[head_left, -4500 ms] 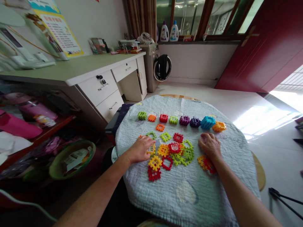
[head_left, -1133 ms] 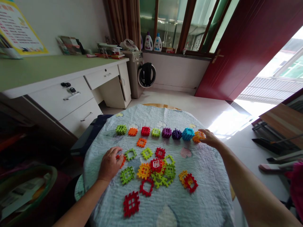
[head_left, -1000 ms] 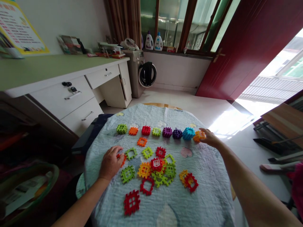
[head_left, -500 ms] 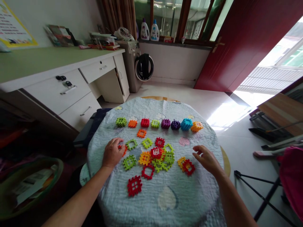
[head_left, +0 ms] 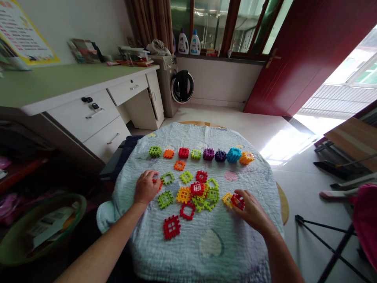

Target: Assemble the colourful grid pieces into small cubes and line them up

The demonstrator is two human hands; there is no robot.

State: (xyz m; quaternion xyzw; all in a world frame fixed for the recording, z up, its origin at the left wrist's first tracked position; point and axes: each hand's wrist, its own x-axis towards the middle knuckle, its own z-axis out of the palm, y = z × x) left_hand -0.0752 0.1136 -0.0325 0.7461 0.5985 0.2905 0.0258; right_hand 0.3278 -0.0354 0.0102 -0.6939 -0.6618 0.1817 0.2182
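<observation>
Resting on the quilted cloth [head_left: 206,251], the right hand [head_left: 250,210] pinches a red tile [head_left: 237,201] beside a yellow tile [head_left: 227,199]. The left hand [head_left: 145,186] lies curled, fingers together, over an orange tile [head_left: 159,183]. Bare cloth spreads toward the near edge; a loose red grid tile [head_left: 171,227] lies there.

A home room is shown: a washing machine [head_left: 176,84], detergent bottles [head_left: 188,42], a desk [head_left: 73,94] and curtains [head_left: 153,19] are seen.
</observation>
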